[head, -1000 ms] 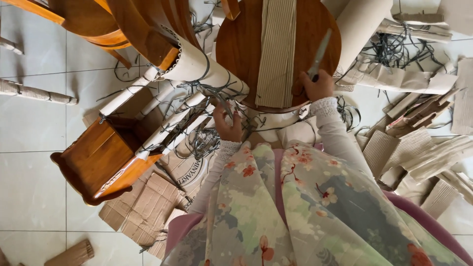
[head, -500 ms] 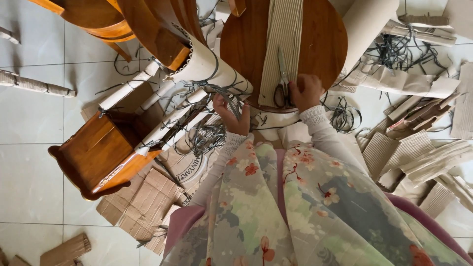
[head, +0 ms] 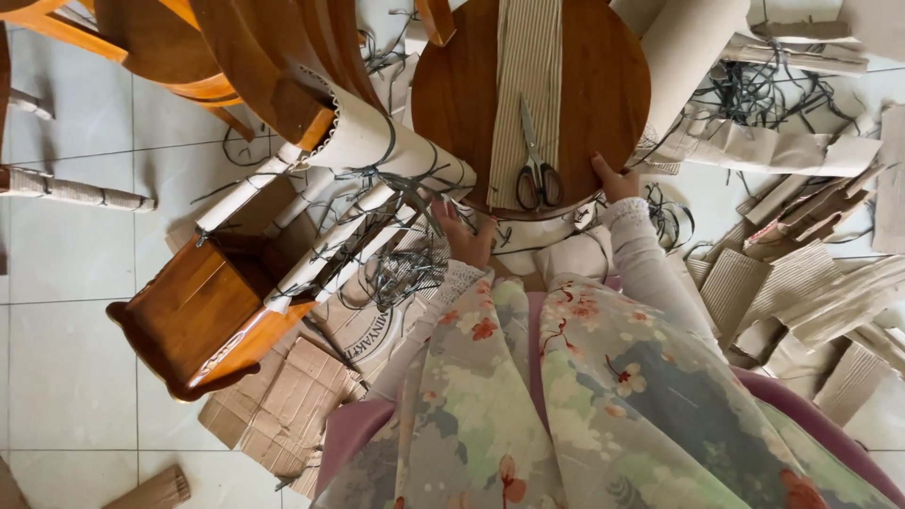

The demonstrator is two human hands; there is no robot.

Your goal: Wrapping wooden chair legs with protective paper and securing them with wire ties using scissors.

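Right hand on round, glossy wooden tabletop rim.

Below my round wooden seat, a flattened brown cardboard box lies on the tiles; beside it a pale sheet carries a round black printed label.

a home furniture-wrapping workspace: around the round brown wooden tabletop lie corrugated cardboard scraps on a white tiled floor.

Round wooden tabletop: corrugated cardboard strip, scissors atop.
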